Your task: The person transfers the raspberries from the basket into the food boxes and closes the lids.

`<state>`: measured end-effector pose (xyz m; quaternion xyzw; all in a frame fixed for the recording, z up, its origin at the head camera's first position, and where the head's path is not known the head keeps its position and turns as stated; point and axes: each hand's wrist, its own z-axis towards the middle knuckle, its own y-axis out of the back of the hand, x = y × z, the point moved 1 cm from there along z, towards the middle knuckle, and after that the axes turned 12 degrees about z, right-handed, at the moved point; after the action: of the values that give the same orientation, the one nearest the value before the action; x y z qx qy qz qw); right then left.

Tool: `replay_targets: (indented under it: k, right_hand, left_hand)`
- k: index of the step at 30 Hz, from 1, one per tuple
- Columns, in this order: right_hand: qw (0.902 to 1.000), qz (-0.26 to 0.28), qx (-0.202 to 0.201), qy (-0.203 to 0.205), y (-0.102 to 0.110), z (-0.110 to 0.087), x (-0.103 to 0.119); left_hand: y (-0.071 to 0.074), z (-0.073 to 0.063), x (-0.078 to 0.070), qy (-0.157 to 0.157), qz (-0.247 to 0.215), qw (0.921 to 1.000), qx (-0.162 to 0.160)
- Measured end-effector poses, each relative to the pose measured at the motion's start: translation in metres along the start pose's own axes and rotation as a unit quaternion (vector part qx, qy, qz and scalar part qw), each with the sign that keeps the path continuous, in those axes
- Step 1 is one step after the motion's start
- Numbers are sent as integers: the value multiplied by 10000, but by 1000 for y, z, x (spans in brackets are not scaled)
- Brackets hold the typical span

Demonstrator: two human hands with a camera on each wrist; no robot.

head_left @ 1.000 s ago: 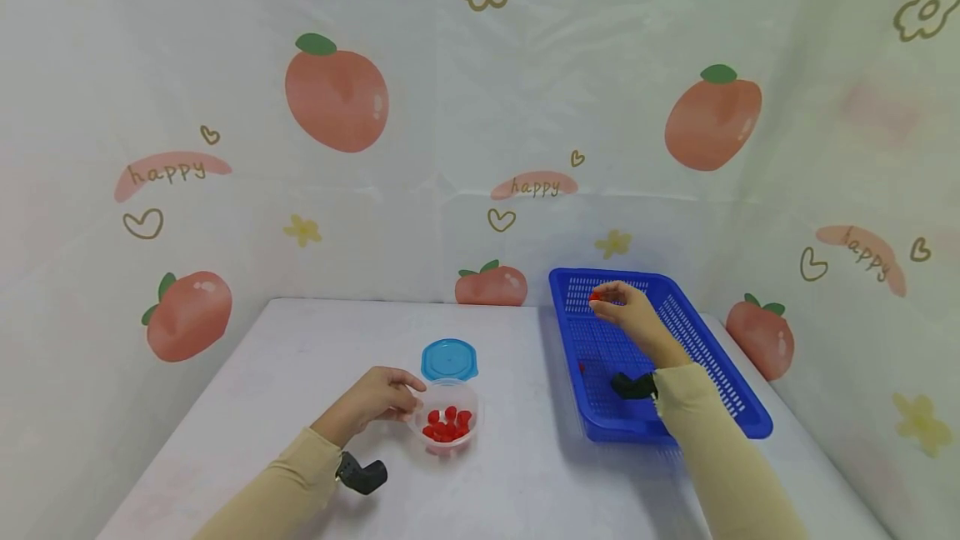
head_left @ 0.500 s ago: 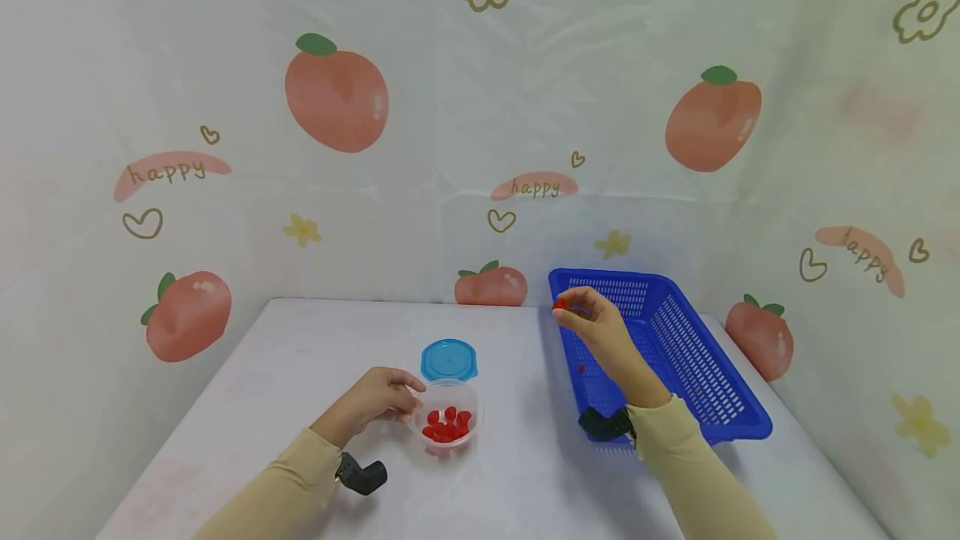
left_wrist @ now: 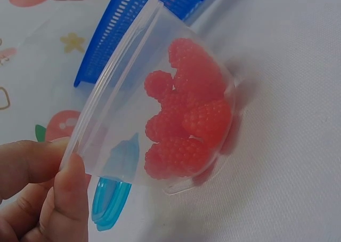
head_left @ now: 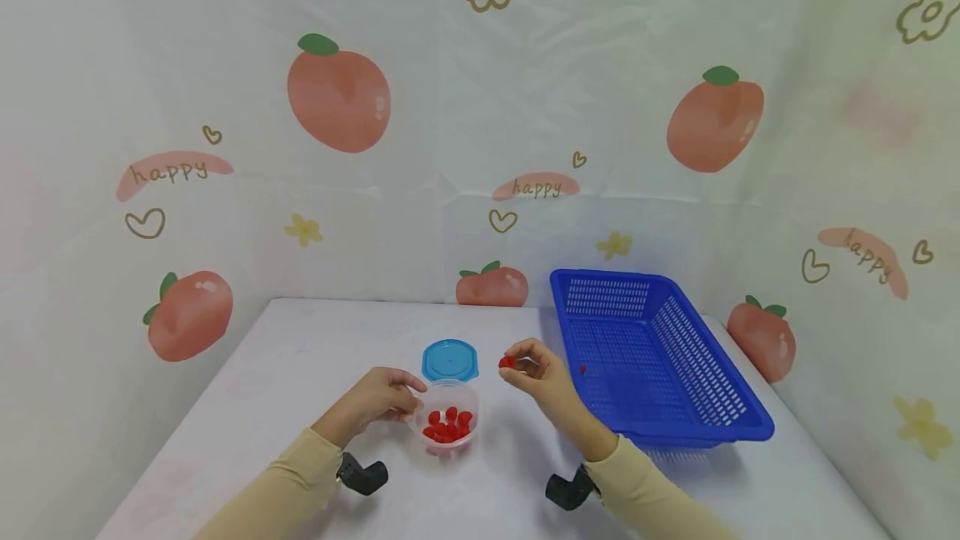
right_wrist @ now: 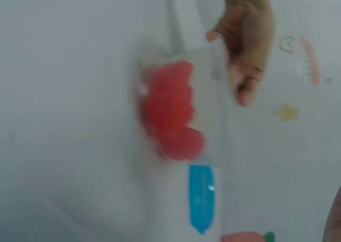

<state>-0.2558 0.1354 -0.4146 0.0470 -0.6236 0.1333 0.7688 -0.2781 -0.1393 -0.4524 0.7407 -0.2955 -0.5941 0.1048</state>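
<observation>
Left hand (head_left: 375, 403) gripping rim of clear cup (head_left: 448, 417), already holding a heap of raspberries (head_left: 447, 425); blue lid (head_left: 449, 359) just behind; right hand (head_left: 542, 377) pinching one raspberry (head_left: 507, 362) above table, near cup, not yet dropped in; one more berry (head_left: 582, 369) left in blue basket (head_left: 738, 407).

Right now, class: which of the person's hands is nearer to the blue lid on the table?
Left. The left hand holds the clear cup just in front of the blue lid; the right hand, pinching a raspberry, is farther right.
</observation>
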Motion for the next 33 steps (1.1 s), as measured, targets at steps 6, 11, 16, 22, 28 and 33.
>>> replay_targets:
  k: [6, 11, 16, 22, 28, 33]
  right_hand:
    - [9998, 42, 176, -20, -12, -7, -27]
    - [9991, -87, 277, -319, -21, -12, -39]
    - [9974, -253, 451, -510, -25, -15, -46]
    - [9954, -486, 546, -625, -26, -14, -50]
    - [9946, -609, 599, -587, -28, -13, -49]
    - [9926, -790, 684, -624, -28, -11, -46]
  left_hand:
    - [0, -1, -1, 7, 21, 10000, -53]
    - [0, -1, -1, -47, 47, 10000, -33]
    - [0, -1, -1, -108, 5, 9999, 12]
    - [0, -1, -1, -82, -28, 10000, 16]
    - [0, -2, -1, -102, -58, 9999, 39]
    - [0, -2, -2, -99, -76, 9999, 39]
